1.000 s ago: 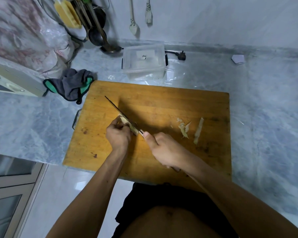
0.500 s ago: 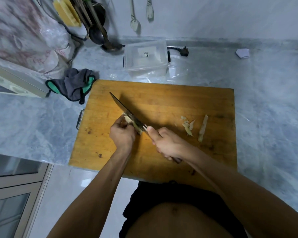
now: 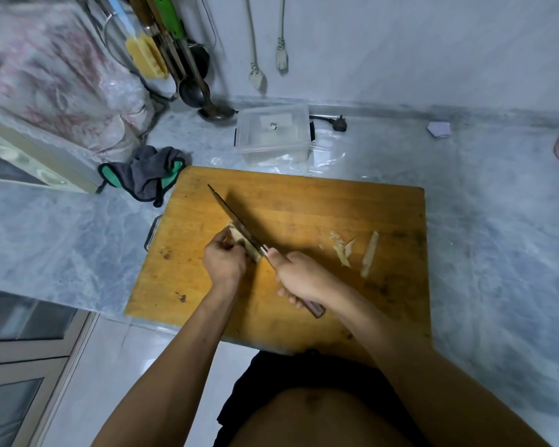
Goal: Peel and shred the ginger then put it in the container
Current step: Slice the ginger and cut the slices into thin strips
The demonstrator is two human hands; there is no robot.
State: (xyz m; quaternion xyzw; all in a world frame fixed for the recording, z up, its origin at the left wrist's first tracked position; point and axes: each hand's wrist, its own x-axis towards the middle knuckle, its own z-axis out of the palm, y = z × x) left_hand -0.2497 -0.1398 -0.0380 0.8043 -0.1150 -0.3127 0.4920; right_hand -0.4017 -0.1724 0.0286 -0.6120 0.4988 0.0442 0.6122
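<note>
Wooden board [image 3: 304, 201] at frame centre: left hand [image 3: 224, 261] pins the ginger [image 3: 244, 244], right hand [image 3: 299, 277] grips the knife [image 3: 239, 225], best kept shallow, shaving skin away from curled fingertips.

Compared with one second ago, the knife [image 3: 236, 222] in the right hand [image 3: 299, 277] now lies more across the ginger [image 3: 244, 245], its tip further from the left hand [image 3: 225, 259]. The left hand holds the ginger as before, the fingers a little shifted.
</note>
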